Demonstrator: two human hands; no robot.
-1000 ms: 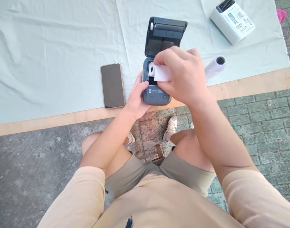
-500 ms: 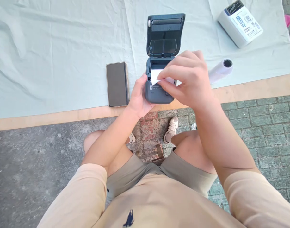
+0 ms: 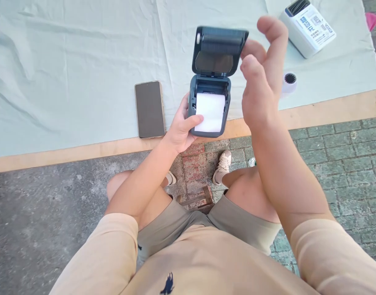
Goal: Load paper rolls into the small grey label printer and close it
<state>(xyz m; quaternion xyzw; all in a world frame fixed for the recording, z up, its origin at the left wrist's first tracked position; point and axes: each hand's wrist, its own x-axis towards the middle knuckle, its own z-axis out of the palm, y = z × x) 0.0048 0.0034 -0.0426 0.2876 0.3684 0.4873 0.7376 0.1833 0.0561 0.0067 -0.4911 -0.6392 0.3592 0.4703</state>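
Note:
My left hand (image 3: 181,131) is wrapped around the left side of a small dark label printer (image 3: 211,85). Its thumb presses on a white paper strip (image 3: 211,108), which comes out of the printer and lies flat over the front. The printer's lid (image 3: 217,53) stands raised on its rear hinge. My right hand (image 3: 264,82) is at the right edge of that lid, fingers spread and holding nothing. Part of its fingers is hidden behind the lid, apparently touching it.
A phone (image 3: 150,110) lies left of the printer on the pale cloth (image 3: 92,73). To the right are a white cylindrical object (image 3: 289,84), partly hidden by my arm, and a white box-shaped device (image 3: 311,30) with printed labels. A wooden table edge (image 3: 329,100) runs along the front.
My right hand has let go of the paper and moved up to the lid. The paper now lies flat, with my left thumb shifted onto it. The lid has tipped slightly.

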